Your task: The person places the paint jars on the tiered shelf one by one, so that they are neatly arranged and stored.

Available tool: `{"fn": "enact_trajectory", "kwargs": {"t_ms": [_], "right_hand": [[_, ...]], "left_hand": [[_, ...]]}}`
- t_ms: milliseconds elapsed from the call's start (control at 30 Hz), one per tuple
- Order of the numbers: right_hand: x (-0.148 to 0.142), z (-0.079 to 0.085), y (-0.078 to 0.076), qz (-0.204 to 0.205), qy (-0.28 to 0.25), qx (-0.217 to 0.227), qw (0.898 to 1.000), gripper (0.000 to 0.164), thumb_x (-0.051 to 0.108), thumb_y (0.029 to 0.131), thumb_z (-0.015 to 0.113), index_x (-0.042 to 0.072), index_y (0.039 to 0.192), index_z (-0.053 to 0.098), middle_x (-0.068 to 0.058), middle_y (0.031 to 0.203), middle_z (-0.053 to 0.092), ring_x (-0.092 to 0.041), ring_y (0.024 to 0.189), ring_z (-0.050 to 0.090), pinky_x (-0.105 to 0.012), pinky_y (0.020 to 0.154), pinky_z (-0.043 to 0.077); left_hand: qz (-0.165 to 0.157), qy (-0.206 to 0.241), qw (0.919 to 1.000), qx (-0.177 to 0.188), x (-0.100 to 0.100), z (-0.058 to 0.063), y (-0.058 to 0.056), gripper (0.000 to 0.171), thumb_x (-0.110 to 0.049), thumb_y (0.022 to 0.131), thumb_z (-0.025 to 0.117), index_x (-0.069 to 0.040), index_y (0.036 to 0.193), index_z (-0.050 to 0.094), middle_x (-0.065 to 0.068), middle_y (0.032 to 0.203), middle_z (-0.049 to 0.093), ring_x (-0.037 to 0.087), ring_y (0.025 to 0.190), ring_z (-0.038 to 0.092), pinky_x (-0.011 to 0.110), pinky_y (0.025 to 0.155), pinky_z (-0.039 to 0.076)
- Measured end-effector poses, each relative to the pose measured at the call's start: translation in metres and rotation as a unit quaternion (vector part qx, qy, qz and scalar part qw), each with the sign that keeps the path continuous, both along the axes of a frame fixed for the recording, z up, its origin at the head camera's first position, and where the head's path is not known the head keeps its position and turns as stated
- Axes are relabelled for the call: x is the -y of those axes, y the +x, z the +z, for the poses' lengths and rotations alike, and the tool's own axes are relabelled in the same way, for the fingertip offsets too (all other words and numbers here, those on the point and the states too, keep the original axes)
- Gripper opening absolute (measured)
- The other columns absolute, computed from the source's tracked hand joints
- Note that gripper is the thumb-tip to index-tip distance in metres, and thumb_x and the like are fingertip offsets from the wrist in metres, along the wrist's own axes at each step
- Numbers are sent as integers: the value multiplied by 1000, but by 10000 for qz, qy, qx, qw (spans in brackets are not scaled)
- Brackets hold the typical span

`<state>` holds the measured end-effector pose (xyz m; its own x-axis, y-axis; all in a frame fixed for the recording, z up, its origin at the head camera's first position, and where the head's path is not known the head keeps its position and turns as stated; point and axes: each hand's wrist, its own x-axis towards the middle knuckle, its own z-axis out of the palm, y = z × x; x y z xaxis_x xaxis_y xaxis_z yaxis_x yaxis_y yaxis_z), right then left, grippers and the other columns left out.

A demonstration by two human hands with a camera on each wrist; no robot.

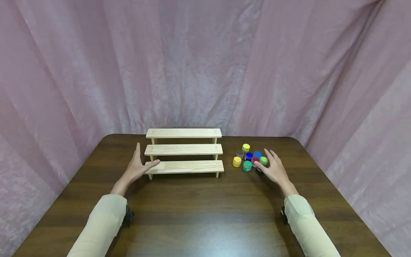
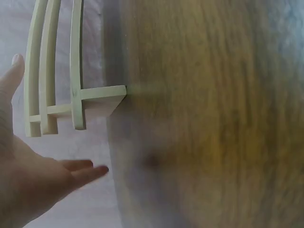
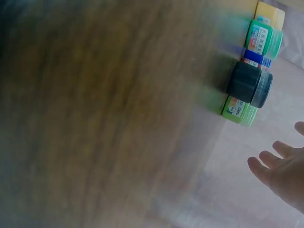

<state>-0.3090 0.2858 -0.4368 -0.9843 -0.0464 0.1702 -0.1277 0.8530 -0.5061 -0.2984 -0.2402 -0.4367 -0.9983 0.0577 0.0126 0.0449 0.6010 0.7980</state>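
A pale wooden three-step rack (image 1: 184, 166) stands toward the back of the table, its steps bare. My left hand (image 1: 136, 167) is held beside the rack's left end, thumb spread toward the lowest step and nothing in the fingers. To the right of the rack sits a cluster of small paint jars, among them a yellow jar (image 1: 237, 161), a green jar (image 1: 247, 166), a dark blue jar (image 1: 248, 156) and a black jar (image 3: 244, 81). Right at the cluster's right side, my right hand (image 1: 274, 169) hovers with spread fingers, partly covering the jars in the head view.
The brown wooden table (image 1: 199, 203) has rounded back corners. Pink curtains (image 1: 199, 64) hang behind it and along the sides. A light green jar (image 1: 263, 160) and a second yellow jar (image 1: 245, 147) stand at the cluster's edges.
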Motion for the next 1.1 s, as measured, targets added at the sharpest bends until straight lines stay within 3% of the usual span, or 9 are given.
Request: {"fn": "enact_trajectory", "kwargs": {"t_ms": [200, 467, 567, 733, 933, 1100], "right_hand": [[1, -2, -1, -37, -285, 35, 9996, 80, 50, 93, 58, 3, 152, 29, -30, 153, 25, -49, 139, 29, -67, 109, 29], [-1, -8, -3, -119, -1080, 283, 9937, 66, 37, 91, 67, -4, 136, 41, -29, 132, 44, -42, 119, 49, -54, 101, 41], [-2, -10, -5, -143, -1210, 552, 9910, 62, 36, 92, 66, -4, 133, 43, -29, 131, 48, -41, 119, 51, -52, 101, 43], [-2, -11, -6, -72, -1452, 1034, 9840, 60, 33, 92, 66, -5, 133, 44, -30, 135, 49, -42, 124, 48, -52, 104, 42], [-5, -17, -8, 134, -1683, 1101, 9795, 58, 22, 90, 68, -10, 132, 45, -35, 132, 50, -46, 122, 49, -52, 104, 42], [-8, -22, -9, 165, -1918, 1128, 9748, 56, 15, 89, 68, -12, 132, 44, -36, 131, 51, -45, 119, 52, -47, 100, 47]], "left_hand": [[1, 221, 9996, 191, 3, -7, 2, 116, -54, 88, 65, -27, 150, -29, 24, 163, -8, 54, 144, 15, 65, 110, 29], [104, 567, 9974, 435, 3, -13, -1, 119, -45, 86, 71, -17, 153, -23, 31, 160, 3, 51, 145, 15, 59, 115, 27], [131, 759, 9959, 471, 2, -15, -2, 118, -40, 86, 73, -13, 155, -19, 33, 160, 6, 48, 147, 12, 58, 117, 24], [62, 1121, 9929, 383, 2, -19, -3, 114, -30, 86, 75, -7, 156, -13, 34, 157, 18, 47, 143, 26, 57, 116, 27], [-19, 1275, 9901, 588, 3, -25, -4, 113, -31, 87, 74, -7, 156, -13, 33, 155, 24, 45, 137, 37, 57, 114, 31], [-65, 1309, 9880, 815, 6, -30, -4, 99, -29, 90, 70, 3, 155, 3, 33, 154, 27, 44, 137, 39, 54, 113, 34]]}}
